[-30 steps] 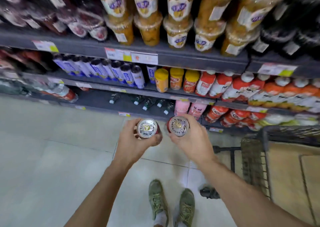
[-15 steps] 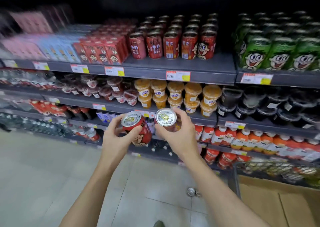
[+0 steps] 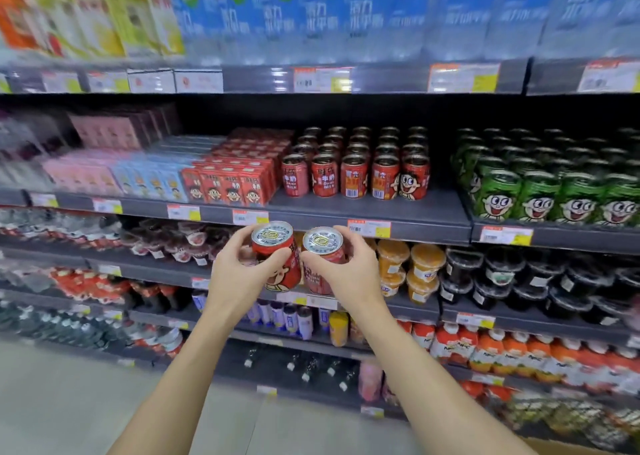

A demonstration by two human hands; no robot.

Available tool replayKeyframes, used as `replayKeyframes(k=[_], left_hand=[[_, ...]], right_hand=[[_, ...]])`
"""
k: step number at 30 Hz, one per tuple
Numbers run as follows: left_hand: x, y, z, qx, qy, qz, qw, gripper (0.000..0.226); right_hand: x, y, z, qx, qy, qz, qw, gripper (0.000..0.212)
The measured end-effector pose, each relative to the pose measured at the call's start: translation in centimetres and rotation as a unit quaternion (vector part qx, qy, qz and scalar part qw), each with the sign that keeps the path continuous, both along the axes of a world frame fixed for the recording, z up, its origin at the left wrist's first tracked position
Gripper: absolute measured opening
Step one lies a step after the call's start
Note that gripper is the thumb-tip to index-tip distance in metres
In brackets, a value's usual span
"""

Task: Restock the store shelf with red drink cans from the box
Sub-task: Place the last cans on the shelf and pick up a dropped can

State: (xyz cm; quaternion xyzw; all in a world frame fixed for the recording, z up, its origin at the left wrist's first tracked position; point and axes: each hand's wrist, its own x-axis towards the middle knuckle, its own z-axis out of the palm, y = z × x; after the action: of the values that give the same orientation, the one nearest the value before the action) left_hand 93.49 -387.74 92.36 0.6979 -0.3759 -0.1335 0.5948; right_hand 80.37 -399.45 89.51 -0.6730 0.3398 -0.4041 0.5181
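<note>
A person's left hand and right hand each hold a red can, the left can and right can, fingers curled round them, just below the shelf; stocked red cans stand at 12 o'clock.

The scene is evenly and brightly lit from overhead; only soft shadows are cast. Deep shade is seen behind the red cans under the upper shelf. Glare is caught on the two held can lids. Motion blur is strongest toward 9, 12 and 3 o'clock; the centre is sharper. Shelf lines are bowed by wide-angle distortion at the edges.
</note>
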Motion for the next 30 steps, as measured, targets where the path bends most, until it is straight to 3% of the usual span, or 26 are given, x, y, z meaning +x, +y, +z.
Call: replayKeyframes(k=[6, 14, 20, 30], left_hand=[[6.1, -2.7, 2.7, 0.002, -0.018, -0.037, 0.999, 0.046], [12.0, -7.0, 4.5, -0.019, -0.061, -0.095, 0.993, 0.044], [14.1, -10.2, 3.2, -0.008, -0.039, -0.116, 0.992, 0.052], [14.3, -14.4, 2.0, 0.013, 0.025, -0.099, 0.995, 0.054]], right_hand=[[4.5, -1.5, 3.0, -0.022, -0.014, -0.029, 0.999, 0.057], [8.8, -4.4, 3.8, -0.031, 0.004, -0.103, 0.994, 0.055], [11.0, -6.3, 3.0, -0.016, 0.048, -0.188, 0.981, 0.077], [11.9, -8.5, 2.9, -0.012, 0.071, -0.206, 0.976, 0.082]])
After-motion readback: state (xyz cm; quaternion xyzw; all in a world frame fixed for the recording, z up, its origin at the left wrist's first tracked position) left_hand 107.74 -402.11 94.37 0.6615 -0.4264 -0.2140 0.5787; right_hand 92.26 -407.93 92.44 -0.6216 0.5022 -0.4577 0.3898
